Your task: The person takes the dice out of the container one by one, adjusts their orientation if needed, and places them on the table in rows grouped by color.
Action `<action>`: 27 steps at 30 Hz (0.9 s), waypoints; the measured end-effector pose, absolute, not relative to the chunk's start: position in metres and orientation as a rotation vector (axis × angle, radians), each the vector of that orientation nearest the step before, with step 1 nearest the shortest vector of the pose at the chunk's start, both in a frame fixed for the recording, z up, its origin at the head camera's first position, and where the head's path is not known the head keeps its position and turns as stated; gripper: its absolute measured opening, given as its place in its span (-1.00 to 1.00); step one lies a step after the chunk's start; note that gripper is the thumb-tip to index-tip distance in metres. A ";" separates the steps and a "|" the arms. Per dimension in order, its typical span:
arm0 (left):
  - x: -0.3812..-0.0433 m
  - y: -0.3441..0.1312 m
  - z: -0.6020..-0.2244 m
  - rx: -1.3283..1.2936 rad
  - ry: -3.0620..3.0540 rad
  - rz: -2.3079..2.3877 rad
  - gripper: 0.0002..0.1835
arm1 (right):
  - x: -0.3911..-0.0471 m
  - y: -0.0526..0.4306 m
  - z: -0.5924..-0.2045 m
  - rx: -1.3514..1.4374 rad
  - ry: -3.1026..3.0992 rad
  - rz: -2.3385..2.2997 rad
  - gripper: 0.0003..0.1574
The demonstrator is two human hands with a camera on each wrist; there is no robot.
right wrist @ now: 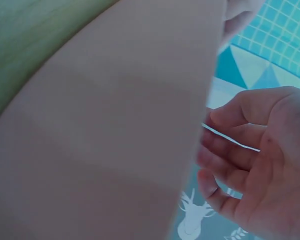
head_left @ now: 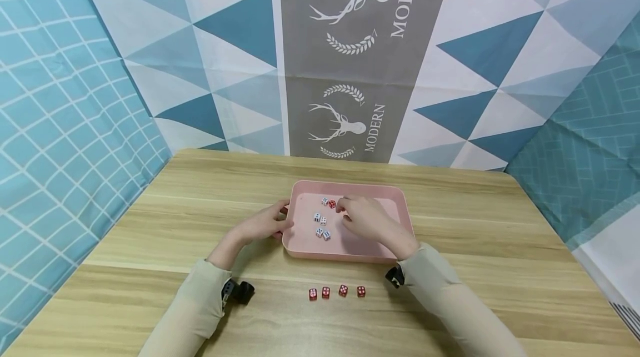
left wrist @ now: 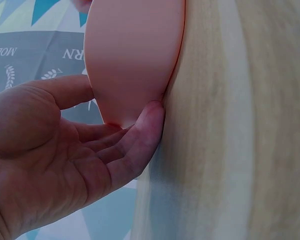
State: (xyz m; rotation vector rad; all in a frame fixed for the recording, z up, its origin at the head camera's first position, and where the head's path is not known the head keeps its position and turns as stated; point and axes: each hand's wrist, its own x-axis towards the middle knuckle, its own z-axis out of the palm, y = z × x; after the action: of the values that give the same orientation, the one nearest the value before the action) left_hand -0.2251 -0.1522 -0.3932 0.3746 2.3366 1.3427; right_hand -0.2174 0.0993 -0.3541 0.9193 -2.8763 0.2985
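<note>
A pink tray (head_left: 345, 256) lies on the table, holding several white dice (head_left: 323, 221) and one red die (head_left: 332, 204). My left hand (head_left: 265, 222) grips the tray's left edge. In the left wrist view, that left hand (left wrist: 85, 145) has its thumb at the rim and its other fingers under and against the outer wall. My right hand (head_left: 367, 217) hovers inside the tray, fingertips close to the red die. In the right wrist view, the right hand (right wrist: 260, 160) has loosely bent fingers, with the tips partly hidden behind the tray wall (right wrist: 105, 125); nothing shows between them.
Several red dice (head_left: 326, 292) sit in a row on the wooden table (head_left: 240, 179), in front of the tray. Each wrist wears a black camera, such as the left one (head_left: 244, 292). Patterned cloth (head_left: 240, 57) hangs behind the table.
</note>
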 end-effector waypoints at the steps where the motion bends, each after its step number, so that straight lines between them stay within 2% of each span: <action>1: -0.225 -0.153 -0.394 0.379 2.335 1.341 -0.36 | -0.219 0.098 -0.355 0.925 -2.872 0.305 -0.77; 14: -0.221 -0.153 -0.392 0.449 2.340 1.332 -0.36 | -0.229 0.087 -0.366 0.945 -2.855 0.289 -0.51; 27: -0.225 -0.152 -0.395 0.389 2.359 1.341 -0.37 | -0.236 0.081 -0.379 0.892 -2.975 0.302 -0.62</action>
State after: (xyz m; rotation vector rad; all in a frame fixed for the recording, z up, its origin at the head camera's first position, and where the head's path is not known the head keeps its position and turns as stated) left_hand -0.2247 -0.1518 -0.3955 0.3894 2.3592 1.3412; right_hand -0.2363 0.0810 -0.3795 0.8923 -2.9747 0.3025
